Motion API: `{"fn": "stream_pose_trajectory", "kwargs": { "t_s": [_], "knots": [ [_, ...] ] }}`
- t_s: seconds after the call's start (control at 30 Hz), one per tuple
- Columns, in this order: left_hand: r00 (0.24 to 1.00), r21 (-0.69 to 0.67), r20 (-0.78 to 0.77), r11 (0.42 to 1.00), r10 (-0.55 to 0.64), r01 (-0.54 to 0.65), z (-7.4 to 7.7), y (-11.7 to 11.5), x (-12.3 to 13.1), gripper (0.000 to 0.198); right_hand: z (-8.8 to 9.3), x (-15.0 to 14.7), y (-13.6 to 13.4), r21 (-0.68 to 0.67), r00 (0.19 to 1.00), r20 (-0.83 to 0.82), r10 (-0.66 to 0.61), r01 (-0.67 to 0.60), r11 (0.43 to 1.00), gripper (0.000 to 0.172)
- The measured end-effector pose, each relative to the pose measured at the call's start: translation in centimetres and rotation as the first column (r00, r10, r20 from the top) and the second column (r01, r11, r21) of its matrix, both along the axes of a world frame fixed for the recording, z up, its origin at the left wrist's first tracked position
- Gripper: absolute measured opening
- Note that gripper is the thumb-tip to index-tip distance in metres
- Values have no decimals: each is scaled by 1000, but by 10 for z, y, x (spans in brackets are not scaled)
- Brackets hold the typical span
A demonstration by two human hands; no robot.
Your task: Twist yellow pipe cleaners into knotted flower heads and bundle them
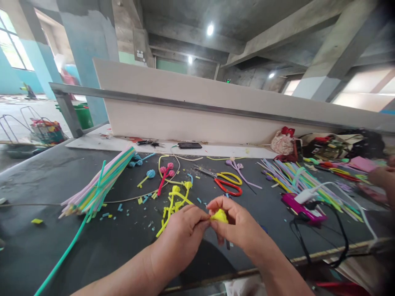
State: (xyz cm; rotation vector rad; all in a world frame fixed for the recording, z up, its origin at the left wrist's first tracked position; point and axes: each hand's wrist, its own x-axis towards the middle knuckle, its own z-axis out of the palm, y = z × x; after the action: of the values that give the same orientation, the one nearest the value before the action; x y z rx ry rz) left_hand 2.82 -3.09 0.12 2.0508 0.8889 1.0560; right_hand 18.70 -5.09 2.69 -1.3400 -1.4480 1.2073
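Note:
Between my two hands, low over the dark tabletop, is a small yellow pipe-cleaner flower head. My right hand curls around it, thumb and fingers closed on it. My left hand is closed in a pinch at its left side, the fingertips meeting those of the right hand; the gripped part is hidden. Just beyond my left hand lie yellow pipe-cleaner flowers with stems. Farther back are a pink flower, a blue flower and a purple flower. Scissors with red and yellow handles lie open behind my hands.
A tied bundle of coloured pipe cleaners lies left, more loose ones right. A magenta power strip with plugs and cables sits at right. Phone at the back. Another person's hand shows at the right edge. Scraps litter the table.

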Motion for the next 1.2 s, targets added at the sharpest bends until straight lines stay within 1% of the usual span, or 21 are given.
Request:
{"fn": "stream_pose_trajectory", "kwargs": {
  "t_s": [0.07, 0.1, 0.13, 0.17, 0.2, 0.23, 0.27, 0.3, 0.33, 0.4, 0.47, 0.57, 0.67, 0.77, 0.8, 0.87, 0.97, 1.07, 1.2],
  "knots": [
    [994, -150, 96, 988, 42, -28, 4, 2, 1, 13, 2, 3, 0, 36, 993, -119, 25, -21, 999, 44],
    [986, -255, 153, 967, 61, -20, 6, 3, 1, 11, 2, 4, 0, 68, 985, -168, 31, -20, 997, 51],
    [974, -369, 211, 930, 78, 5, 7, 4, 1, 11, 2, 4, 0, 105, 979, -201, 37, -16, 994, 55],
    [958, -479, 270, 877, 95, 48, 9, 5, 1, 13, 0, 3, 1, 143, 975, -218, 38, -7, 990, 54],
    [939, -570, 326, 815, 109, 103, 10, 6, 1, 16, -3, 1, 2, 175, 975, -219, 39, 0, 985, 50],
    [918, -633, 378, 758, 121, 161, 12, 7, 0, 19, -5, -2, 3, 202, 976, -212, 42, 2, 979, 44],
    [897, -666, 423, 715, 129, 211, 14, 8, 0, 21, -8, -5, 4, 218, 978, -204, 52, -6, 976, 37],
    [877, -677, 461, 692, 132, 252, 16, 8, 0, 23, -11, -8, 5, 235, 977, -205, 57, -7, 972, 31],
    [864, -676, 488, 681, 126, 283, 19, 9, 0, 25, -14, -11, 5, 256, 974, -219, 61, -3, 967, 26],
    [855, -665, 508, 679, 105, 312, 26, 9, 0, 26, -18, -15, 7, 298, 960, -273, 57, 29, 954, 19],
    [864, -655, 496, 690, 86, 307, 33, 10, 1, 27, -19, -15, 8, 330, 938, -345, 33, 89, 940, 17],
    [885, -628, 464, 722, 49, 290, 40, 10, 5, 29, -20, -12, 8, 319, 902, -430, -46, 199, 927, 15],
    [898, -605, 439, 751, 40, 262, 40, 9, 11, 28, -21, -11, 6, 296, 869, -475, -137, 305, 905, 14],
    [903, -579, 423, 788, 72, 208, 34, 9, 18, 24, -24, -14, 4, 269, 836, -515, -190, 368, 890, 16],
    [904, -579, 419, 792, 84, 195, 31, 9, 20, 23, -25, -16, 3, 257, 822, -533, -199, 381, 888, 15],
    [908, -603, 406, 776, 100, 184, 27, 8, 24, 21, -27, -20, 3, 236, 796, -575, -192, 386, 892, 13],
    [912, -638, 396, 747, 108, 188, 22, 9, 26, 18, -27, -25, 5, 221, 757, -641, -130, 343, 913, 6],
    [913, -634, 395, 750, 103, 189, 18, 11, 24, 14, -26, -29, 7, 194, 713, -695, -96, 314, 930, 3],
    [927, -640, 362, 749, 98, 171, 11, 12, 24, 13, -27, -34, 8, 159, 697, -711, -97, 293, 943, 3]
  ]
}}
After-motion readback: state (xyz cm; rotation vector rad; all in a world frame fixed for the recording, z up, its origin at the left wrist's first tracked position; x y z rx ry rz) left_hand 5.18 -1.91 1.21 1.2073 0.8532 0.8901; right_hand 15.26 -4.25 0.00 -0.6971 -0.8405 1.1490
